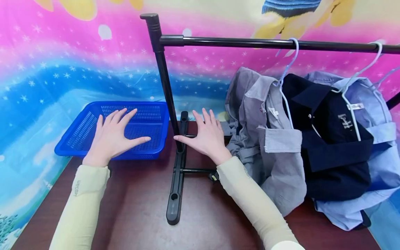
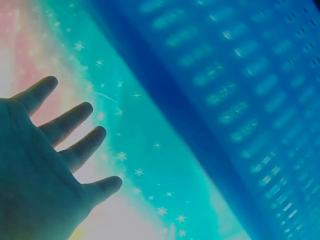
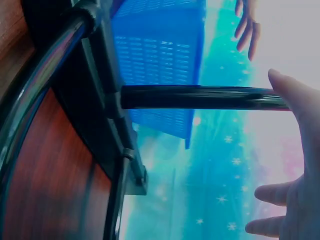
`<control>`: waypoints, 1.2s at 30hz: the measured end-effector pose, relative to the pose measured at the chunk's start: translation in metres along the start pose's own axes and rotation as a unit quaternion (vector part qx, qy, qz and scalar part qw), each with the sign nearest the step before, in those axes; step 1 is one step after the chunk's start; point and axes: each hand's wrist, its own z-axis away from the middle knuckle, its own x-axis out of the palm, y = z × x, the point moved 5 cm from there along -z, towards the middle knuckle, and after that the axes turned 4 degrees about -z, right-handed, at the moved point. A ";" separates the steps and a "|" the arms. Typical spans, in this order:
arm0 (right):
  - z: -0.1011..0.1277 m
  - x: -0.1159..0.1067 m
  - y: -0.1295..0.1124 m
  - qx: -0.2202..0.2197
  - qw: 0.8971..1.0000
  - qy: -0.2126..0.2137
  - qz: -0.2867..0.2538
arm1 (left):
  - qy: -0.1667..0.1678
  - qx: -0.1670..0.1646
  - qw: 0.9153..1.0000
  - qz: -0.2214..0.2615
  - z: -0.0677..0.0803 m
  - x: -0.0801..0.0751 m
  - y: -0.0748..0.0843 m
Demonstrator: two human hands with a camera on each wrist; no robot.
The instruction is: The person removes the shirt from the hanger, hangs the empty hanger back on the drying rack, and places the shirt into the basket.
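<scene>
Evidently nothing was gripped yet: left hand [image 1: 114, 137] hovered, fingers spread, over the blue basket [image 1: 78, 133] at 10 o'clock; right hand [image 1: 206, 135] splayed beside the rack pole [image 1: 167, 93]. Shirts [image 1: 281, 146] hung at 3 o'clock, probably needing a reach.

Head view is bright and evenly lit, barely any shadows, though the rail [image 1: 275, 43] bows toward 3 o'clock from lens warp. My left hand [image 2: 45, 170] on its wrist cam is dark and backlit, basket [image 2: 240, 100] blurry. Right wrist cam blows out white around 2 o'clock.
</scene>
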 end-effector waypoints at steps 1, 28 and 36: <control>0.002 -0.002 0.000 -0.001 1.000 0.001 -0.001 | 0.004 0.003 1.000 0.000 0.000 -0.001 0.002; 0.046 -0.097 -0.003 -0.098 0.985 0.141 -0.035 | 0.184 0.125 0.973 0.065 0.000 -0.039 0.056; 0.069 -0.125 -0.008 -0.145 0.966 0.206 -0.054 | 0.213 0.158 0.960 0.086 0.003 -0.043 0.075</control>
